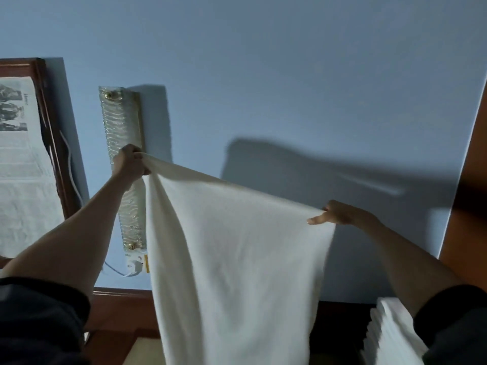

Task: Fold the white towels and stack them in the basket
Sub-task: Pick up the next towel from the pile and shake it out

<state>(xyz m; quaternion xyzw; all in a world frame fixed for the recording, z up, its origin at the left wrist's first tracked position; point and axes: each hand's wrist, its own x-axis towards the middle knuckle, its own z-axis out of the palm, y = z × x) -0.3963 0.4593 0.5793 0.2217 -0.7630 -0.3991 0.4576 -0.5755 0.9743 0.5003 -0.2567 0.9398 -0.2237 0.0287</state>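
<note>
**Position.** The white towel (232,259) is held in the air, spread before a blue wall (290,75). It hangs past the bottom of the view, so its lower hem is unseen. The top edge slopes, with the left corner higher than the right.

**Hands.** The left hand (130,164) is closed in a fist round one upper corner, with cloth bunched inside it. The right hand (340,214) pinches the other upper corner. Its thumb lies along the front face and its fingers are mostly hidden behind the cloth.

**Surroundings.** A stack of folded towels (390,335) sits at lower right, partly behind the right sleeve. No basket is in view.

**Risks.**
- The right-hand pinch sits at the very edge and is judged the weaker hold. A shake could pull that corner free.
- If the corners are brought together without levelling, the sloping edge would likely give a skewed fold.
- The left fist appears just in front of the glass wall lamp (123,167), and a wide swing may strike it.
- Whether the hem drags cannot be told.
</note>
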